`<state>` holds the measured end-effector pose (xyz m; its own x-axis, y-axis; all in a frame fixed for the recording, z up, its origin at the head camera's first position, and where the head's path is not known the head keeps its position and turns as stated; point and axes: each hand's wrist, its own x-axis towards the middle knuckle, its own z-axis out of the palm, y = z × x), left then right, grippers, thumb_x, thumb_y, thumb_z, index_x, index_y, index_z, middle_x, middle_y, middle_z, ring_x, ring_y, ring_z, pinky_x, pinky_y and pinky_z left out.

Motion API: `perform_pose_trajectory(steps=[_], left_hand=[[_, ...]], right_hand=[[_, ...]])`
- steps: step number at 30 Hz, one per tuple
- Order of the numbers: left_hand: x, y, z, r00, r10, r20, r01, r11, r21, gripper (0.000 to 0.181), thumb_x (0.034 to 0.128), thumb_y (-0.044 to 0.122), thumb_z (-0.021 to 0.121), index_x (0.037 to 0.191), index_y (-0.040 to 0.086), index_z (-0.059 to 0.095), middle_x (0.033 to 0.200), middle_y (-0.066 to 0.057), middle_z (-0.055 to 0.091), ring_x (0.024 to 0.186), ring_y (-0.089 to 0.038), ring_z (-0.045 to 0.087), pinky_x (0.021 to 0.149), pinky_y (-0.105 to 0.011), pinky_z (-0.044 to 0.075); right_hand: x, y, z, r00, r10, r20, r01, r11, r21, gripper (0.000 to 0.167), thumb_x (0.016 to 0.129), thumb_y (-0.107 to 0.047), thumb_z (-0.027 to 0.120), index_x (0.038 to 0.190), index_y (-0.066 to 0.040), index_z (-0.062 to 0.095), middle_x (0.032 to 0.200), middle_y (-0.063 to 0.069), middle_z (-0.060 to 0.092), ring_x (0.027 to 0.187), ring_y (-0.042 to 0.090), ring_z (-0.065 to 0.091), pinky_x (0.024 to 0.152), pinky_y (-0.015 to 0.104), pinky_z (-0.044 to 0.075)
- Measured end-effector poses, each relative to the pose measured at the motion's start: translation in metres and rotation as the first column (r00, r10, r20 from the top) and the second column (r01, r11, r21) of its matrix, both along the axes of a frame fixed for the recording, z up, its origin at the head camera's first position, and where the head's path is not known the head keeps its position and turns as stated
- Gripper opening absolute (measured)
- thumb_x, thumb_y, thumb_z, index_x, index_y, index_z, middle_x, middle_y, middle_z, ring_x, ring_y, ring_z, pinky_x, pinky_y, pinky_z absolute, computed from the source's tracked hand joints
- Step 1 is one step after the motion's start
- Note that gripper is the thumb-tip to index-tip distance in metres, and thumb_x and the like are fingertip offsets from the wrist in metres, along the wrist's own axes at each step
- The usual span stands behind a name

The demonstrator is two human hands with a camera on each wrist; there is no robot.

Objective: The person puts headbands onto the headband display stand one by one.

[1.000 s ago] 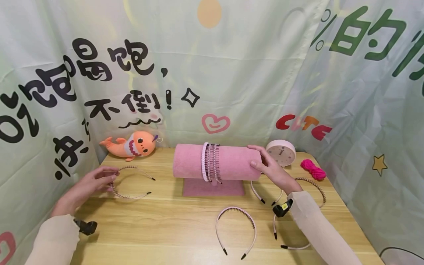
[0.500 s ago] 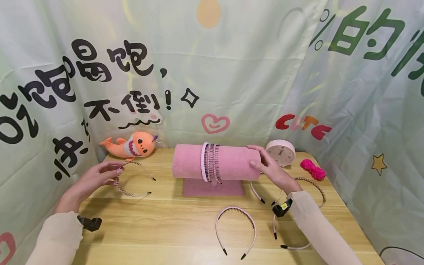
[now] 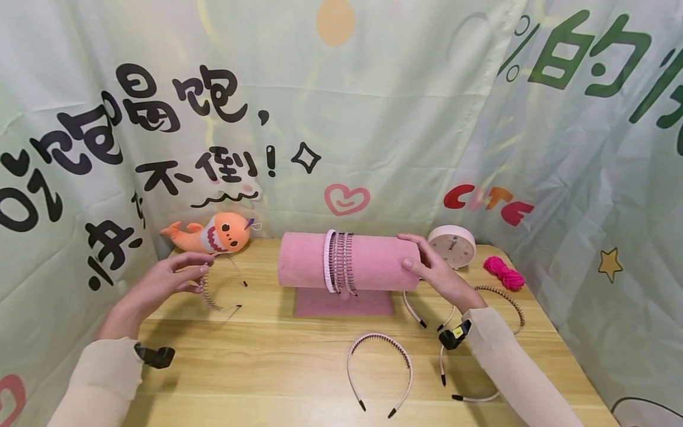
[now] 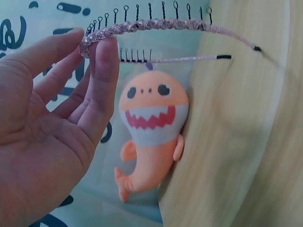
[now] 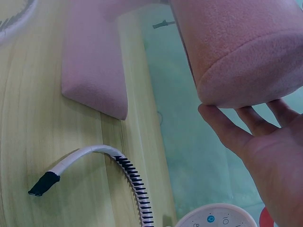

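Note:
My left hand (image 3: 165, 279) pinches a comb-toothed headband (image 4: 142, 25) by the middle of its arch, thumb against fingers. Twisted glittery pink wrapping covers the arch, thin looped teeth line it, and the ends are dark. In the middle of the table stands a pink plush headband display stand (image 3: 304, 261), a horizontal roll on a flat base. A white headband (image 3: 331, 261) and thinner toothed headbands (image 3: 344, 264) circle the roll. My right hand (image 3: 440, 276) holds the roll's right end, thumb in front and fingertips on its edge in the right wrist view.
A headband (image 3: 380, 337) lies on the wooden table (image 3: 256, 373) in front of the stand. More lie at the right, including a headband (image 5: 135, 179) near the base. An orange plush shark (image 3: 224, 231), a round clock (image 3: 453, 246) and pink yarn (image 3: 504, 273) stand along the back.
The left hand has moved right and a little upward with the headband, whose arch has come up while its ends stayed near the same place. The right hand has kept still.

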<state>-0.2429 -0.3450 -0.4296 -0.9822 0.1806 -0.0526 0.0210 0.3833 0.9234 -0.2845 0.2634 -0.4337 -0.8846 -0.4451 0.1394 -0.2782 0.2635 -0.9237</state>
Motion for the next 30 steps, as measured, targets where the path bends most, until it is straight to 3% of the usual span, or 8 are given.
perform_pose_trajectory(steps=[8, 14, 22, 30], left_hand=[[-0.001, 0.012, 0.005, 1.000, -0.026, -0.017, 0.026, 0.999, 0.021, 0.051, 0.1096, 0.033, 0.069, 0.149, 0.002, 0.060, 0.132, 0.010, 0.065, 0.109, -0.009, 0.071, 0.092, -0.035, 0.067], [-0.002, 0.022, 0.010, 1.000, -0.009, -0.019, 0.010, 1.000, 0.015, 0.053, 0.1092, 0.033, 0.069, 0.151, 0.003, 0.059, 0.131, 0.007, 0.065, 0.102, -0.013, 0.073, 0.091, -0.032, 0.067], [-0.004, 0.042, 0.026, 0.997, -0.038, -0.070, 0.041, 0.998, 0.038, 0.053, 0.1091, 0.030, 0.070, 0.151, -0.001, 0.058, 0.134, 0.004, 0.065, 0.101, -0.014, 0.073, 0.090, -0.033, 0.067], [-0.007, 0.064, 0.042, 0.996, -0.052, -0.074, 0.056, 0.997, 0.050, 0.051, 0.1086, 0.028, 0.071, 0.149, 0.000, 0.059, 0.130, -0.012, 0.062, 0.094, -0.015, 0.071, 0.089, -0.035, 0.068]], right_hand=[[0.001, 0.000, 0.001, 1.000, 0.000, 0.003, 0.000, 1.000, 0.003, 0.057, 0.114, -0.026, 0.056, 0.167, -0.024, 0.035, 0.169, 0.017, 0.037, 0.141, 0.034, 0.049, 0.099, 0.031, 0.058], [0.002, -0.001, 0.001, 1.000, 0.005, 0.004, -0.005, 1.000, -0.005, 0.058, 0.114, -0.025, 0.056, 0.167, -0.022, 0.034, 0.170, 0.017, 0.036, 0.142, 0.032, 0.048, 0.100, 0.029, 0.058], [0.003, -0.002, 0.003, 1.000, -0.001, 0.004, 0.001, 1.000, -0.004, 0.058, 0.114, -0.025, 0.056, 0.167, -0.021, 0.034, 0.169, 0.018, 0.037, 0.143, 0.034, 0.047, 0.100, 0.028, 0.058], [0.003, -0.001, 0.003, 1.000, -0.005, 0.003, 0.005, 1.000, 0.003, 0.057, 0.114, -0.025, 0.057, 0.167, -0.023, 0.035, 0.169, 0.018, 0.038, 0.142, 0.032, 0.049, 0.100, 0.029, 0.058]])
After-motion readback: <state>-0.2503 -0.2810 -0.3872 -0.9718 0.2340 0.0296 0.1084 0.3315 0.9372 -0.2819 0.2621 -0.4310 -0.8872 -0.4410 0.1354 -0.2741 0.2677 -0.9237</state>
